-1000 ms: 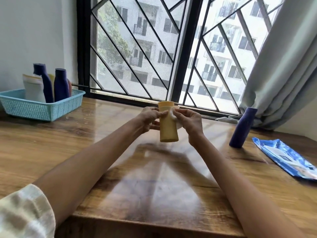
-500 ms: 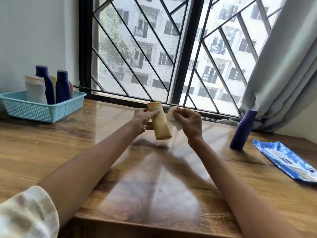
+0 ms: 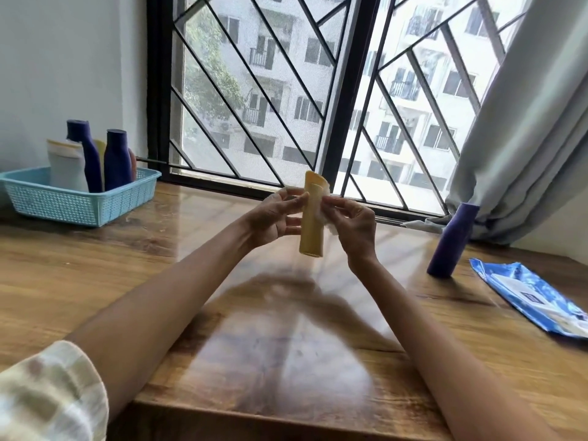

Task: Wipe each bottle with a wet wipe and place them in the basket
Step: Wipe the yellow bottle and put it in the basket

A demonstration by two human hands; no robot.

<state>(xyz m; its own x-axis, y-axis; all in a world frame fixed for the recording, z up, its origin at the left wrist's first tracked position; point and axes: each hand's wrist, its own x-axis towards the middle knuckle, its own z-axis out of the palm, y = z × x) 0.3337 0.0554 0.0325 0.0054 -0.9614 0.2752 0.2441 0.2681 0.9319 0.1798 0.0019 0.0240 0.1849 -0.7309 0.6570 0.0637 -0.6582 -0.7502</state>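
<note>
The yellow bottle (image 3: 312, 218) is held upright above the middle of the table (image 3: 95, 281), apparently mid-wipe. It is pinched by the left hand (image 3: 275, 218); a wet wipe (image 3: 327, 222) is pressed to its side by the curled fingers of the right hand (image 3: 353, 227). Several bottles are already stood in the basket (image 3: 76, 205) at the far left corner. One purple bottle (image 3: 451, 240) is left near the far right edge.

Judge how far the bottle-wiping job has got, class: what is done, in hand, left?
Done: several bottles stand in the blue basket. In hand: the left hand holds the yellow bottle while the right hand presses a wet wipe to it. Left: the purple bottle on the table.
</note>
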